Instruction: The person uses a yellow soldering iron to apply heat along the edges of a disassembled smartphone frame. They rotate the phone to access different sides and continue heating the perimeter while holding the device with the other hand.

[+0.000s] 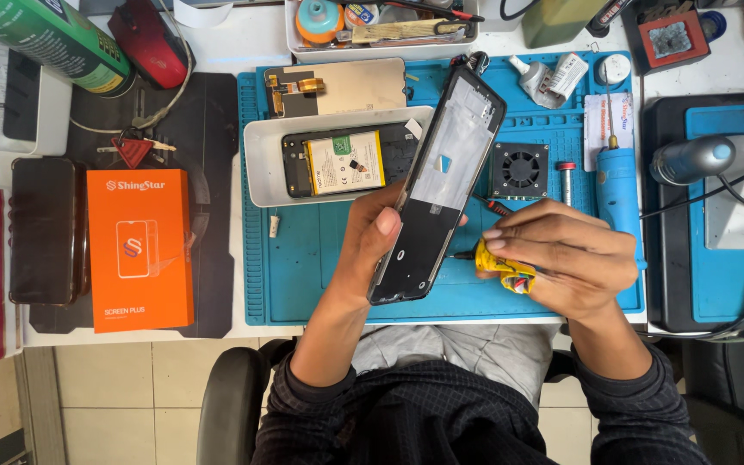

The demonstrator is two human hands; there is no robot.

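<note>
Your left hand [372, 245]: grip closed around phone frame [437, 185], thumb on its edge, frame tilted, raised over blue mat [320, 258]. Your right hand [566, 258]: grip closed on yellow-handled screwdriver [497, 263], tip touching frame's right edge. White tray [260, 164] just beyond frame, holding phone body with battery [342, 162]. Small fan block [519, 170] beside frame on mat. Orange box [139, 250] well apart, left on desk [234, 43].
</note>
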